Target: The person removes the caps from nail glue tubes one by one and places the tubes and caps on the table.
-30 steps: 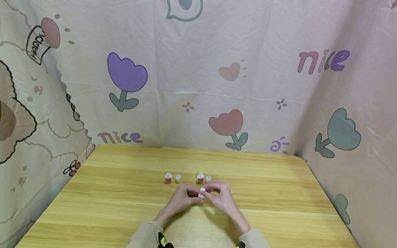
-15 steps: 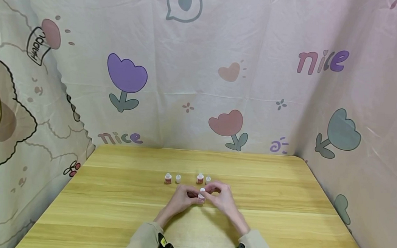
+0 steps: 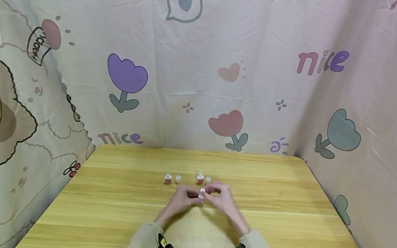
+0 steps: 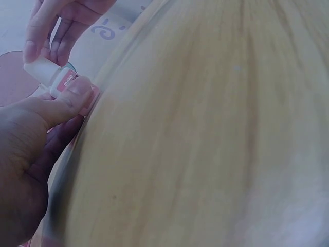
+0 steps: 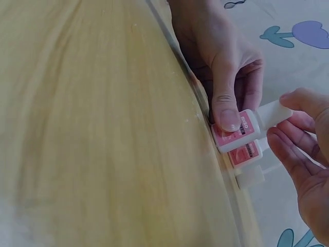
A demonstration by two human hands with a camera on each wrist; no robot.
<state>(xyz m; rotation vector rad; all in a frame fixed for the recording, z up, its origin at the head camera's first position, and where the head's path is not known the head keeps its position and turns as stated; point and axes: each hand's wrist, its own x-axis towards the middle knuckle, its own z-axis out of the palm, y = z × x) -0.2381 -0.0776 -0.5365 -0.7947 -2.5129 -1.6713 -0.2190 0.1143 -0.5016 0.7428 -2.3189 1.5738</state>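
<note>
A small white bottle (image 3: 201,197) with a pink label stands near the middle of the table. My left hand (image 3: 182,196) grips its lower body, the thumb across the label (image 5: 237,135). From the other side my right hand (image 3: 222,197) pinches the white cap (image 5: 274,113) at its top between thumb and fingers. In the left wrist view the cap (image 4: 42,70) sits over the bottle's neck. Just behind the hands stands a second labelled bottle (image 3: 200,178), with a small white piece (image 3: 208,180) bearing a thin tip beside it.
Farther left on the wooden table (image 3: 112,187) stand another pink-labelled bottle (image 3: 168,178) and a similar small white piece (image 3: 178,179). A printed cloth (image 3: 187,81) hangs along the table's back and sides. Each wrist wears a black camera (image 3: 166,246).
</note>
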